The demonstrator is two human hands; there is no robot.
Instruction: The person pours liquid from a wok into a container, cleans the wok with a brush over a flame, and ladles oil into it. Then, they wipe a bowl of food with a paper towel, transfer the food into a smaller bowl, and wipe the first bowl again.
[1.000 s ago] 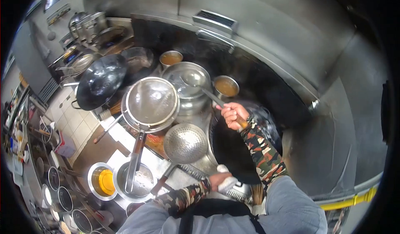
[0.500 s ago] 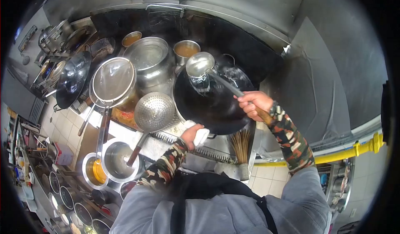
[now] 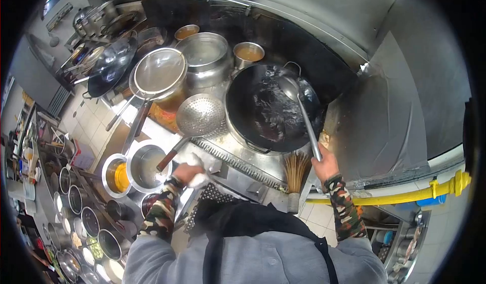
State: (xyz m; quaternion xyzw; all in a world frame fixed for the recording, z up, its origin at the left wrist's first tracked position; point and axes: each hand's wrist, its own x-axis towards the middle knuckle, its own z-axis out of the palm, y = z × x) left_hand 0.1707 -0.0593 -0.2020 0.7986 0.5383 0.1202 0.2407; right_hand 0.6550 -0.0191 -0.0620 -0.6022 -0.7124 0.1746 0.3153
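Note:
My right hand [image 3: 326, 164] is closed around the handle of a metal ladle [image 3: 306, 119]. The ladle's bowl rests at the far right side of a large black wok [image 3: 243, 124], in rippling clear liquid. A folded white cloth [image 3: 198, 180] is gripped in my left hand [image 3: 186, 173]. Just beyond that hand lies the brown wooden handle of a perforated skimmer [image 3: 201, 114], its bowl left of the wok. Close by on the left stands a steel pot [image 3: 132, 168], beside a smaller pot [image 3: 106, 176] holding something orange-yellow.
A bamboo wok brush [image 3: 296, 171] stands upright at the stove's front edge. Behind the skimmer are a fine-mesh strainer [image 3: 161, 71], a big steel pot [image 3: 206, 75] and a pot of brown liquid [image 3: 249, 53]. A yellow pipe [image 3: 395, 200] runs along the right. Several containers fill the lower left.
The ladle has gone from being raised, pouring liquid, down into the wok. My right hand has come nearer to me, and my left hand with the cloth has moved left, away from the wok.

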